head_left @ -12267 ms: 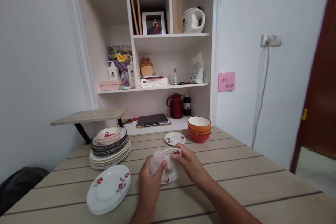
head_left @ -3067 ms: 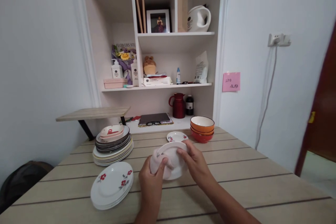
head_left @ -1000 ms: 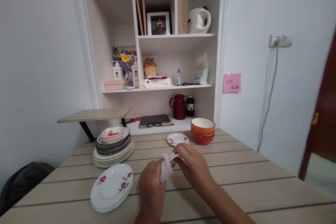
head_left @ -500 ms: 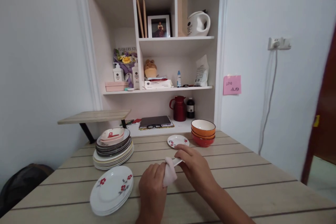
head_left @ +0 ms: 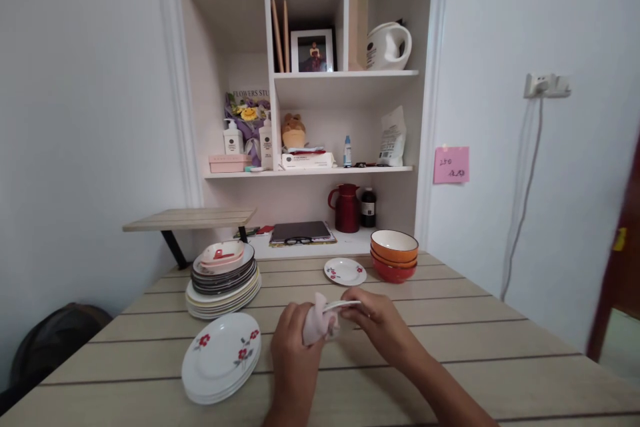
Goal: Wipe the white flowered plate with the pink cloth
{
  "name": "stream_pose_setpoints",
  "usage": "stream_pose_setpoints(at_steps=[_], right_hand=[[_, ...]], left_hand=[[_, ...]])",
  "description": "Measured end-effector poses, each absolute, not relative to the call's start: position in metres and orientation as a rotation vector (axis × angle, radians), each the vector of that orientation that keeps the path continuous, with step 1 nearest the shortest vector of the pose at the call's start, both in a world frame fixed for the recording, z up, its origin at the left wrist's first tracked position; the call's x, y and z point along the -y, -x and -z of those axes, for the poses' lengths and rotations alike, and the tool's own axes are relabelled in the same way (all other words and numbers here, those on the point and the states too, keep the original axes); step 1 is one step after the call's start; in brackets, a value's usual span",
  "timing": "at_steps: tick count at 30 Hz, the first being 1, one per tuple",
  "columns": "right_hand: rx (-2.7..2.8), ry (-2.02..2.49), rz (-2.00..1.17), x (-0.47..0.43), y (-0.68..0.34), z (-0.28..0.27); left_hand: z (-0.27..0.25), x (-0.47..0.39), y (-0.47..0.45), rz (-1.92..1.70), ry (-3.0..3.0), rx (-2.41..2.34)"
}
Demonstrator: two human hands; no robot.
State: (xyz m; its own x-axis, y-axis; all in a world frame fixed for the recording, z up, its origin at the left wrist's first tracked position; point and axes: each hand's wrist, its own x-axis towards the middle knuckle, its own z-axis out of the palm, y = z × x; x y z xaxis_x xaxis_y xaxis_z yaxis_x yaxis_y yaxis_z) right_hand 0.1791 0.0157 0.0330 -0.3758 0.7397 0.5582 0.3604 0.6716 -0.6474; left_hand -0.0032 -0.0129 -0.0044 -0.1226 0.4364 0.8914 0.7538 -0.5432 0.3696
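My left hand (head_left: 296,340) is closed round a pale pink cloth (head_left: 314,323), which is folded over the left edge of a small white plate (head_left: 345,304). The plate is tilted nearly edge-on, so its face barely shows. My right hand (head_left: 380,321) pinches the plate's right side between thumb and fingers. Both hands are above the middle of the table. Left of them lies a short stack of white plates with red flowers (head_left: 223,357). Beyond them, a small flowered plate (head_left: 345,271) lies flat on the table.
A tall stack of mixed plates (head_left: 223,287) with small dishes on top stands at the back left, near a raised wooden shelf (head_left: 190,217). Orange and red bowls (head_left: 394,255) are stacked at the back right. Behind are a closed laptop (head_left: 300,231) and a red jug (head_left: 347,208).
My hands have turned the plate so it lies closer to edge-on, and the cloth has shifted along its left edge. The camera view has swung slightly left.
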Motion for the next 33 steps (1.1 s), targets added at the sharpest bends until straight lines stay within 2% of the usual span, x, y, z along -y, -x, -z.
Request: stream_pose_setpoints(at_steps=[6, 17, 29, 33], right_hand=[[1.614, 0.694, -0.990, -0.013, -0.174, -0.035], [1.095, 0.538, -1.418, -0.007, -0.153, -0.027], [1.094, 0.507, -1.462, -0.007, -0.152, -0.028], [1.229, 0.592, -1.352, -0.013, -0.157, -0.026]], left_hand=[[0.003, 0.012, 0.001, 1.996, 1.835, 1.484], [0.006, 0.017, -0.010, 2.118, 1.796, 1.529], [0.004, 0.016, -0.009, 2.127, 1.774, 1.608], [0.006, 0.014, -0.007, 2.123, 1.787, 1.620]])
